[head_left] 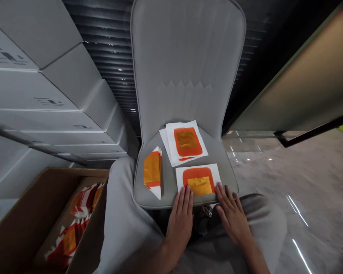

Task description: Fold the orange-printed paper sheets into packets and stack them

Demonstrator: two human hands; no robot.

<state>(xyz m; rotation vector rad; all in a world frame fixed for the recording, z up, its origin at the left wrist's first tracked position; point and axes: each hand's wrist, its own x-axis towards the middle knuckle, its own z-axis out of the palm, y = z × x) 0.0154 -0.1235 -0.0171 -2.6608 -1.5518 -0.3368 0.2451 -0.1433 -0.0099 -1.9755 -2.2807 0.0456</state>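
A white paper sheet with an orange rounded square and a gold foil patch [199, 185] lies at the front edge of the grey chair seat [168, 190]. My left hand [181, 213] rests its outstretched fingers on the sheet's near left corner. On the near right corner lie the spread fingers of my right hand [231, 213]. Farther back is a small stack of similar flat sheets [188, 141]. At the seat's left lies a folded piece of the same orange and gold paper [153, 171], with pointed white ends.
A cardboard box [53, 175] on the left holds several folded orange and gold papers [70, 239]. White boxes [60, 89] are stacked behind it. The chair backrest [188, 57] rises ahead. A dark-framed panel [297, 76] stands at the right above a shiny floor [274, 171].
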